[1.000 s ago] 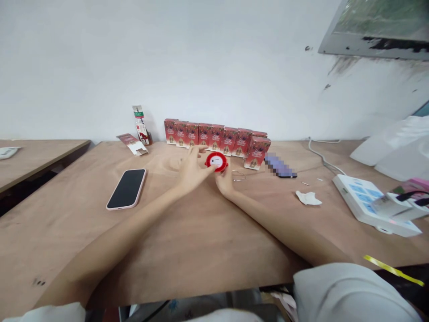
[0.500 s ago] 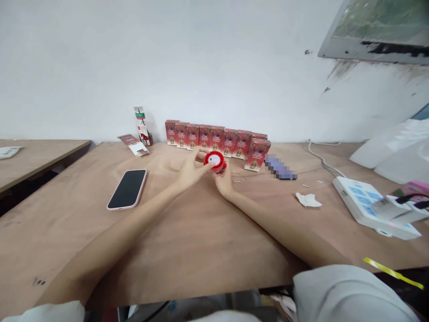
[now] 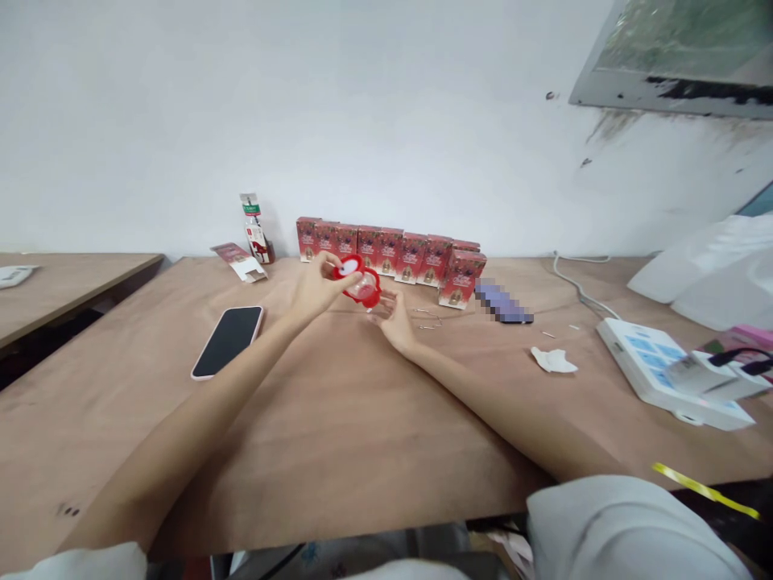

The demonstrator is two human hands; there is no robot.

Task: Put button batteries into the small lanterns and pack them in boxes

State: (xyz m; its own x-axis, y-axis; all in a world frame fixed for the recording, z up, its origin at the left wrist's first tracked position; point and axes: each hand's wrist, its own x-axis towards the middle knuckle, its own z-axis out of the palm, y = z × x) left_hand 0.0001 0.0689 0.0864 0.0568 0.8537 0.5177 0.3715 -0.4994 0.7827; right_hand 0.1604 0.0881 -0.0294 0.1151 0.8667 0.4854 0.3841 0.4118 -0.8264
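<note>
My left hand (image 3: 320, 286) is closed on a small red ornament (image 3: 369, 300) above the table. The ornament is tilted, with a white round base on its left and a clear middle framed by a wavy red edge. Just right of it is my right hand (image 3: 395, 324), fingers apart and close to the red edge. A tiny white bit shows by the right thumb tip; whether the hand touches it is unclear. Behind both hands, a row of red printed boxes (image 3: 412, 259) stands upright.
A phone (image 3: 229, 342) lies left, near an opened flat box (image 3: 238, 262) and a bottle (image 3: 259, 242). Thin metal pieces (image 3: 428, 325) lie right of my hand. Farther right are a purple item (image 3: 507, 308), crumpled paper (image 3: 553, 360) and a power strip (image 3: 658, 366).
My left hand has moved left and turned the ornament, so its white base now faces up-left and its clear part shows. My right hand has come off the ornament and its fingers have opened.
</note>
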